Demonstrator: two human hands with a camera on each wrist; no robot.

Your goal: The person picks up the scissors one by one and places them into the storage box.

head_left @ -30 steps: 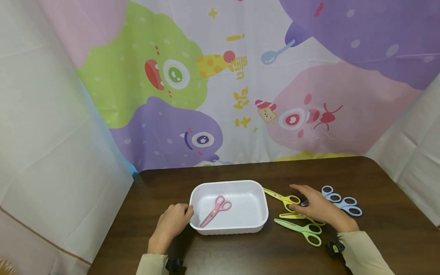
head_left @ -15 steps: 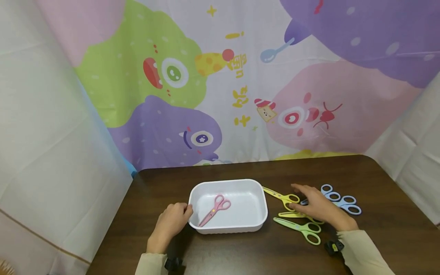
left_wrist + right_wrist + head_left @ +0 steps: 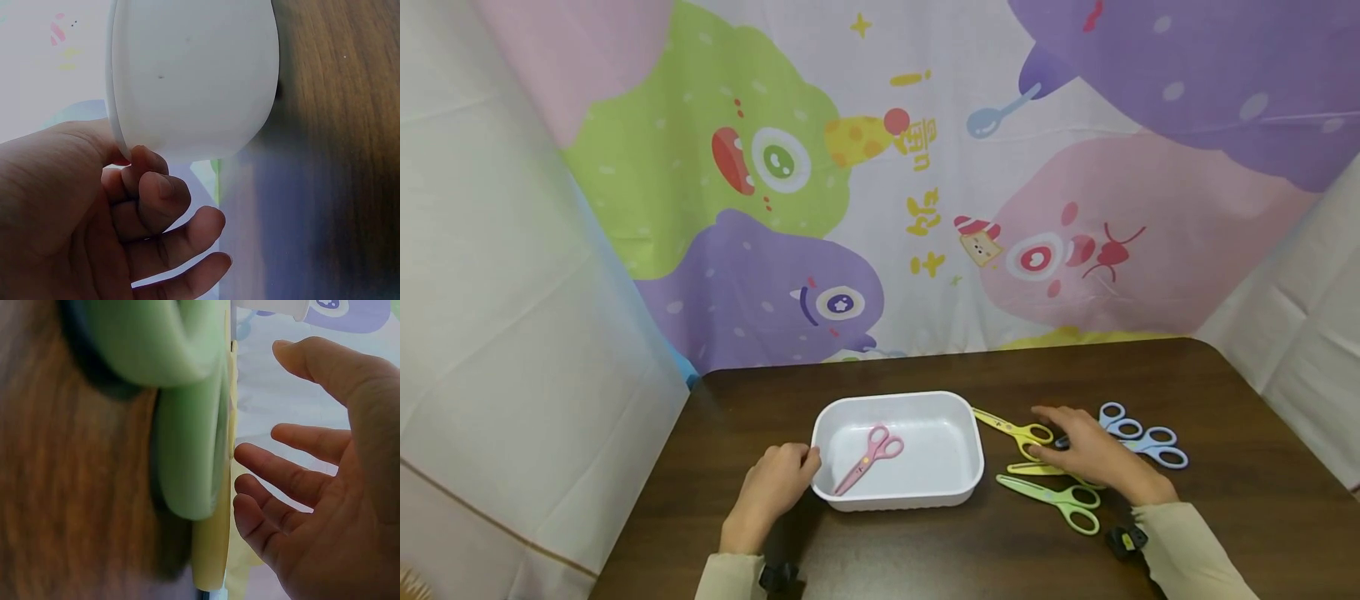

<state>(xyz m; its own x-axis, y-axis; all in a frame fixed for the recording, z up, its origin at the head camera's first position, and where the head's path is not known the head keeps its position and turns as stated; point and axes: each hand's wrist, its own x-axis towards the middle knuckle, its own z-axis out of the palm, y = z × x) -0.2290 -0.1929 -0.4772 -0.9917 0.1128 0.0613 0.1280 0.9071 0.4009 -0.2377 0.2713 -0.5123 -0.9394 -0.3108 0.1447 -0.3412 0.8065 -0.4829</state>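
Note:
My left hand [image 3: 775, 487] pinches the left end of a white plastic tray [image 3: 898, 503]; in the left wrist view the thumb crosses the rim and a fingertip [image 3: 164, 190] lies by the outer wall. Pink scissors [image 3: 867, 461] lie inside the tray. To its right, my right hand [image 3: 1093, 450] hovers over a group of scissors, fingers spread and holding nothing. Nearest its thumb are the upper yellow scissors [image 3: 1015, 430]. Below lie more yellow scissors [image 3: 1033, 470], their handles partly hidden, and green scissors [image 3: 1054, 497]. Two blue scissors [image 3: 1159, 448] show behind the wrist, partly covered.
A dark wooden table [image 3: 917, 554] carries everything. Behind it hangs a cartoon-printed cloth [image 3: 940, 317], with pale cloth [image 3: 550, 333] on both sides. In the right wrist view a green handle [image 3: 187, 469] stands close to the camera.

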